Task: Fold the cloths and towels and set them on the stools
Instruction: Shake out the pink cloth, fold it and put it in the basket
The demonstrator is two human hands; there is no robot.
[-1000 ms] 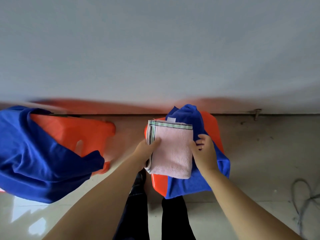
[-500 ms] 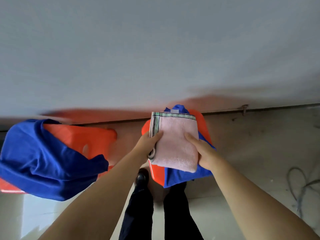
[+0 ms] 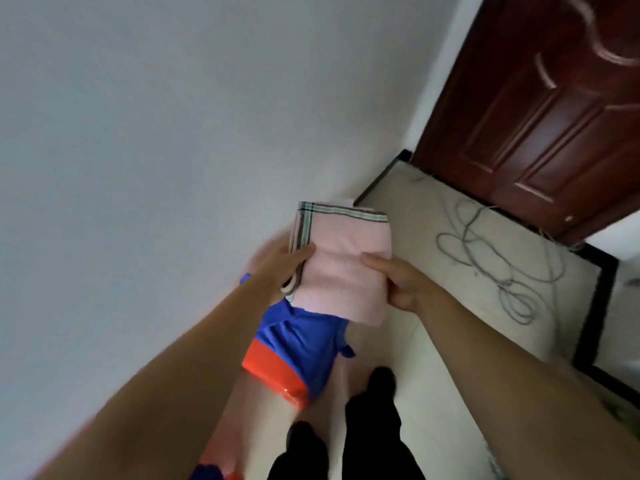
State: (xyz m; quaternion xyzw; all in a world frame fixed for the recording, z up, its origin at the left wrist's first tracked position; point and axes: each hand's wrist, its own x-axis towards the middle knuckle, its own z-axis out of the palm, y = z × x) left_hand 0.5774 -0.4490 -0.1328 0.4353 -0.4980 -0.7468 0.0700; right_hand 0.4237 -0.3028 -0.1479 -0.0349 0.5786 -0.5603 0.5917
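Folded pink towel [image 3: 343,271] being held in the air above the blue cloth [image 3: 301,344] draping an orange stool [image 3: 273,375]; left hand [image 3: 277,265] and right hand [image 3: 398,278] are pinching opposite edges (thumbs on top).

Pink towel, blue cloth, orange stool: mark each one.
pink towel [image 3: 343,271], head view, middle of its folded top face.
blue cloth [image 3: 301,344], head view, the part draped over the stool.
orange stool [image 3: 270,370], head view, its bare near edge.
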